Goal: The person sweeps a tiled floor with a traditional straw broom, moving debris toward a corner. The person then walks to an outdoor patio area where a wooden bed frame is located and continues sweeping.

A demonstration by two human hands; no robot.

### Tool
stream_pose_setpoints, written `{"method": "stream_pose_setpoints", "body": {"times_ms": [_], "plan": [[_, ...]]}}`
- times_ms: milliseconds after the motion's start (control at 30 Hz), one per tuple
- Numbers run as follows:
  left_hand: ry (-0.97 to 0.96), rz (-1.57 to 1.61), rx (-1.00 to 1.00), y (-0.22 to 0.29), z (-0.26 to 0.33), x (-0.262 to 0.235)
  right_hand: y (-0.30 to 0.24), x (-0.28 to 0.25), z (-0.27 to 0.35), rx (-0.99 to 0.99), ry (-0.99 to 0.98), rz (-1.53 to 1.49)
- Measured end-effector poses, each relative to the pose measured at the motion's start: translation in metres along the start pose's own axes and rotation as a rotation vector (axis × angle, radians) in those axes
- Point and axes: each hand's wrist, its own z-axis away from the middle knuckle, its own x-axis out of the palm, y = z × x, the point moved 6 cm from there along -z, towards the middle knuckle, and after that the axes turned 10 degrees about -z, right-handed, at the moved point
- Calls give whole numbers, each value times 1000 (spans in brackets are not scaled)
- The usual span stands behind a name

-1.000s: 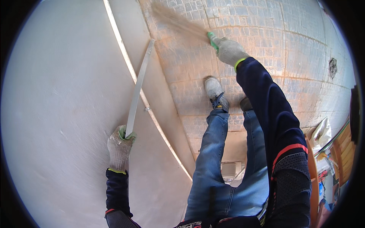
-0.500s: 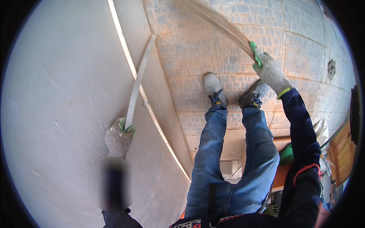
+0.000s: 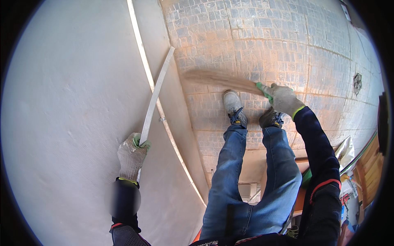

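My left hand (image 3: 133, 155), in a pale knitted work glove with green on the fingers, is closed round a long, flat, light-grey strip (image 3: 157, 93). The strip slants away from me alongside the grey wall, crossing a thin white pipe. In a matching glove, my right hand (image 3: 283, 99) grips one end of a long brown wooden strip (image 3: 223, 78). Motion smears this strip, and its far end points left toward the foot of the wall, above the floor. Whether the strip touches anything cannot be made out.
The grey plastered wall (image 3: 78, 90) fills the left, with the clipped white pipe (image 3: 143, 61) running along it. My shoes (image 3: 233, 102) stand on patterned paving (image 3: 271, 49) with reddish dust. At right are a dark patch (image 3: 358, 84), a white bag (image 3: 346, 152) and a wooden panel (image 3: 372, 172).
My right hand has come slightly left and nearer, and the brown strip has swung from pointing far ahead to pointing left. My left hand and its grey strip have shifted a little nearer and right.
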Motion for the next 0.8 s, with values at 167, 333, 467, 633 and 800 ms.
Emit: {"method": "stream_pose_setpoints", "body": {"times_ms": [167,333,467,633,800], "plan": [[-17,28,-9,-5,-2,8,18,-76,-61,51,531,-226],[7,192,-35,-16,-5,4,-31,-84,-186,44,355,-153],[-25,278,-5,-16,-4,6,-58,2,-127,35,52,38],[-18,-13,-12,-9,-5,7,-51,56,4,-22,-67,-85],[45,-141,-2,-1,-12,12,-17,0,48,120,175,-235]]}}
